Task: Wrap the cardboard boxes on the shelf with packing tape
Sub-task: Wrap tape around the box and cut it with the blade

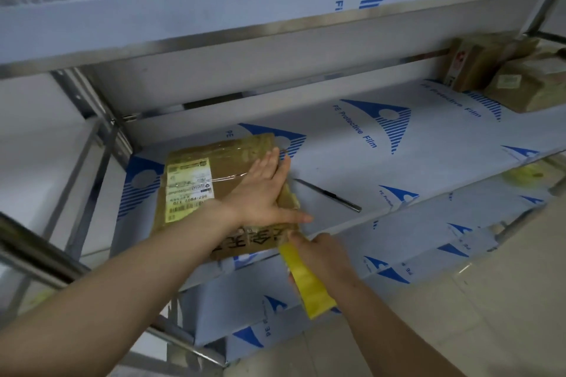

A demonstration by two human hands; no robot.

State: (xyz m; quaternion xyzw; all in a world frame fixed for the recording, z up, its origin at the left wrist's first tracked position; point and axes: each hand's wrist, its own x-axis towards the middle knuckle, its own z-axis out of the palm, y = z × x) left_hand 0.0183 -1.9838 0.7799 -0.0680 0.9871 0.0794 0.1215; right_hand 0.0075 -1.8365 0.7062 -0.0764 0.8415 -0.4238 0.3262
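Observation:
A flat cardboard box [196, 190] with a yellow shipping label lies at the front left of the middle shelf [428, 144], its near end sticking out over the shelf edge. My left hand [263, 187] lies flat on the box's right side, fingers straight, thumb stretched toward the near corner. My right hand [321, 254] is just below the box's near right corner and grips a roll of yellow packing tape [309, 285]. A strip of the tape runs up to the box's front face. Older clear tape crosses the box top.
A dark pen-like tool [329, 194] lies on the shelf right of the box. Several taped cardboard boxes [502, 70] are stacked at the shelf's far right. Another tape roll [525, 174] shows under the shelf's right edge. Metal uprights [92, 119] stand left; a shelf above holds papers.

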